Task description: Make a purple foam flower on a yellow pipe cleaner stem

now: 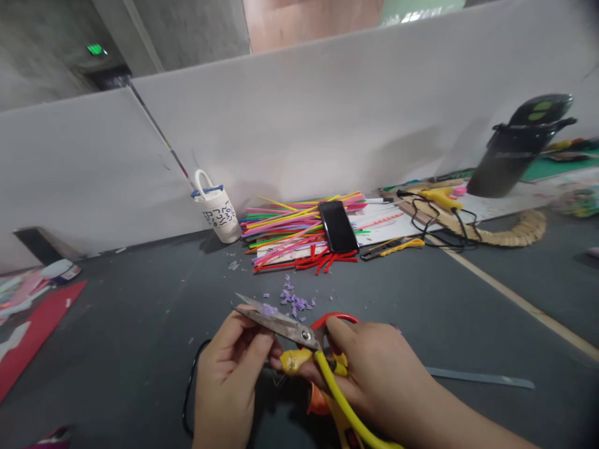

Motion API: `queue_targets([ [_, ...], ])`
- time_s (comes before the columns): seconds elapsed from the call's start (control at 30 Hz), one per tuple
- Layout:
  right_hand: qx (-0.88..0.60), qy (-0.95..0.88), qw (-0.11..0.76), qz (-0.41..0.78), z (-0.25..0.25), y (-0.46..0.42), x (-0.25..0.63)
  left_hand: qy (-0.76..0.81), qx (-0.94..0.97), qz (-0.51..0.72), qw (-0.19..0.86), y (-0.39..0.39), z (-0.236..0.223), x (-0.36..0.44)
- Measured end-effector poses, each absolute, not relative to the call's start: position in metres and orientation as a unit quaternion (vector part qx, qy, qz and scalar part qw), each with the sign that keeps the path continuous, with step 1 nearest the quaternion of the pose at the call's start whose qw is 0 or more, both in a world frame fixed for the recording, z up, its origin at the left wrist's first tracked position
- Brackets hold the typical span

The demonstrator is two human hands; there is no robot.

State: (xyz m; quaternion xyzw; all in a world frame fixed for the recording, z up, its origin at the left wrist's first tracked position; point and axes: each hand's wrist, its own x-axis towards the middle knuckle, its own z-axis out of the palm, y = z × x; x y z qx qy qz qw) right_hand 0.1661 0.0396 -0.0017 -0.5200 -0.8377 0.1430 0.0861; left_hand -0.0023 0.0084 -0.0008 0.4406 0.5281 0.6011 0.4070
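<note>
My right hand is closed around a pair of scissors with a red handle, its blades parted and pointing left. Close to the blades, my left hand is pinched shut; what its fingers hold is hidden. A small purple piece shows between the blades. Just beyond the tips, purple clippings lie scattered on the dark table. Below the scissors are a yellow tube-like thing and an orange thing, partly hidden by my right hand.
Colourful pipe cleaners lie under a black phone. A white cup stands left of them. To the right are a yellow glue gun with a black cord, a cutter and a black tumbler. Red paper lies at left.
</note>
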Motion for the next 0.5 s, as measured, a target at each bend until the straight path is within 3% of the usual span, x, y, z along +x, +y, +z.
queue_targets([
  [0.5, -0.506, -0.833, 0.124, 0.185, -0.0037, 0.0395, 0.1665, 0.544, 0.410, 0.601, 0.419, 0.0085, 0.0031, -0.0006],
])
